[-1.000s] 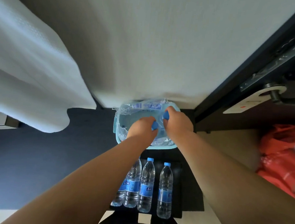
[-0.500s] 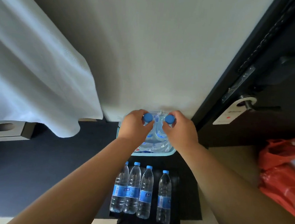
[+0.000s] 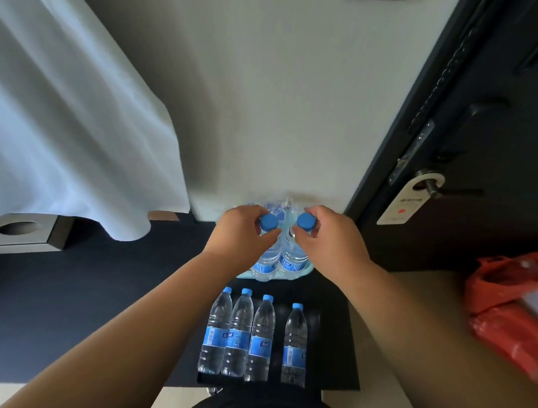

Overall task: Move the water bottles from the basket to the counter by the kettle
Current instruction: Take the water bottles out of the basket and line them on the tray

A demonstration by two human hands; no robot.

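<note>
My left hand grips a clear water bottle by its blue-capped neck. My right hand grips a second water bottle the same way. Both bottles hang upright, side by side, over a light blue basket that is mostly hidden behind them. Crinkled clear plastic shows in the basket behind the caps. Several more blue-labelled bottles stand in a row on a black surface just in front of the basket.
A white cloth hangs at the left over a square tissue box. A dark door with a handle and a white door hanger stands at the right. An orange plastic bag lies on the right. No kettle is in view.
Both hands reached into the basket, closed on two bottle necks, and have lifted the bottles upward out of it. The camera view tilted upward.
</note>
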